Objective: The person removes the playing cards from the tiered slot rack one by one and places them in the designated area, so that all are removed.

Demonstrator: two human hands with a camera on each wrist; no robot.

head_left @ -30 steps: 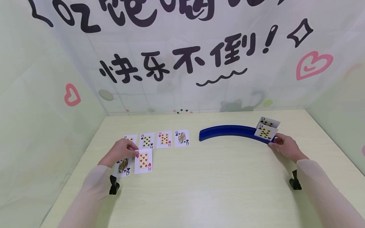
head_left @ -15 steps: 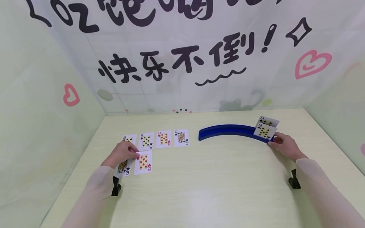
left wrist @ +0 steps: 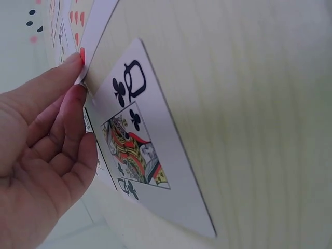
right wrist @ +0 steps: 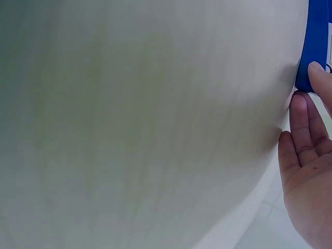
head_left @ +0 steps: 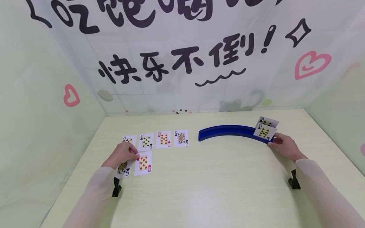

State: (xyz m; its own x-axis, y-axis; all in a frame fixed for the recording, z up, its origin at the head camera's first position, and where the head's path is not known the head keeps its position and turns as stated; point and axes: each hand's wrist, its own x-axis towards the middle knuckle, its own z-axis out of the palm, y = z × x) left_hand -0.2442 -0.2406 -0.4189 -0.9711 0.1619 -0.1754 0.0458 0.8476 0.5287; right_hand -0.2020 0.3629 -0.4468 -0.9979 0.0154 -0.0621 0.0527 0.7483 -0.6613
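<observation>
Two nines (head_left: 265,131) stand in the right end of the blue holder (head_left: 228,129), and six cards lie outside it, so I judge I am in the early part of filling it. To the holder's left on the desk (head_left: 205,190) lie a row of four cards (head_left: 160,140) and, nearer me, the queen of clubs (head_left: 123,167), partly beneath my left hand (head_left: 122,153). That hand's fingers pinch the eight of hearts (head_left: 143,163) by its upper-left corner; I can't tell if it's lifted. My right hand (head_left: 285,146) grips the holder's right end, thumb laid against it.
</observation>
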